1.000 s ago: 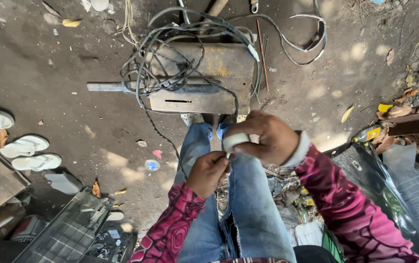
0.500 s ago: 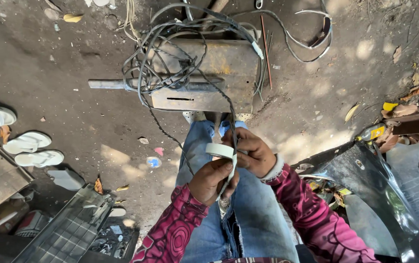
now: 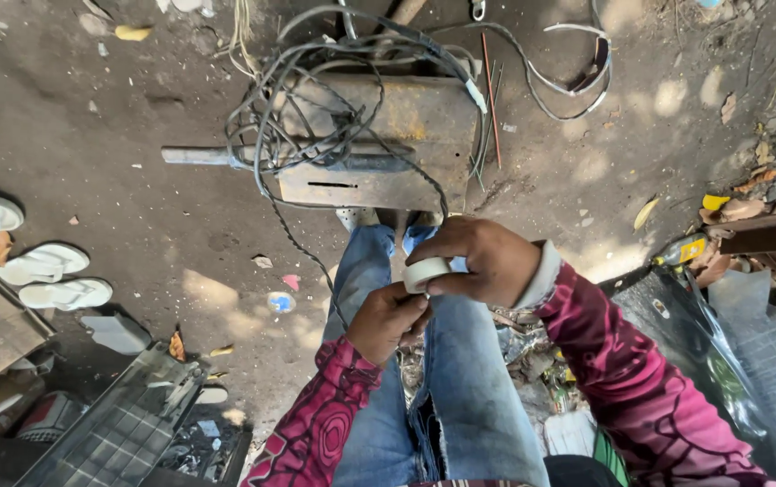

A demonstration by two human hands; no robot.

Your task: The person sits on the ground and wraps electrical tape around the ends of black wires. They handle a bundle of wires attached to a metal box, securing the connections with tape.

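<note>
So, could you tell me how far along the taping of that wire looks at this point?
Nothing finished shows yet. In hand: the right hand holds a white tape roll against the left hand, which pinches a thin black wire; the joint itself is hidden. Left: the wire tangle on the rusty metal box lies unsorted.

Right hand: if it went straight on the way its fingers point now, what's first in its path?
The right hand points left across the lap, already gripping the white tape roll. Just beyond lies the left hand, probably first, though depth is unclear.
</note>
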